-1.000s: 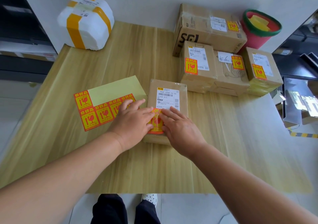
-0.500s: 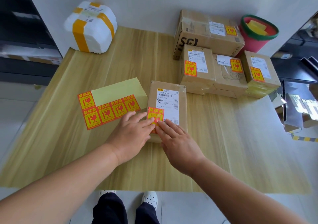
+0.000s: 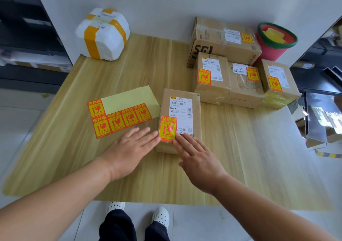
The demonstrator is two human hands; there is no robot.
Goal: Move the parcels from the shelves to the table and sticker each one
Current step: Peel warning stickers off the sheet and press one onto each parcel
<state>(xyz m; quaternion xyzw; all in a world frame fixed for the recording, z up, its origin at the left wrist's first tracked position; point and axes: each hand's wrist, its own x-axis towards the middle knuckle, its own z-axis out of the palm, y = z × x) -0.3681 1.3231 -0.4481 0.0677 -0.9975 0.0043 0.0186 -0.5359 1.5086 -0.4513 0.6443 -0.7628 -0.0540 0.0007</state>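
Note:
A flat brown parcel (image 3: 185,96) lies in the middle of the wooden table (image 3: 129,70), with a red and yellow fragile sticker (image 3: 168,128) stuck on its near left corner beside the white label. My left hand (image 3: 129,148) lies flat and open just left of the parcel, fingertips at the sticker's edge. My right hand (image 3: 196,157) rests with spread fingers on the parcel's near end, right of the sticker. A sticker sheet (image 3: 120,116) with several fragile stickers lies to the left.
Several stickered brown boxes (image 3: 212,79) stand at the back right, the biggest (image 3: 222,42) against the wall. A white parcel with yellow tape (image 3: 103,35) sits at the back left. A red bin (image 3: 273,42) stands behind the boxes. Dark shelves (image 3: 27,37) flank the table.
Both hands have slid back toward me off the sticker, which now shows in full on the parcel. The view has lifted slightly.

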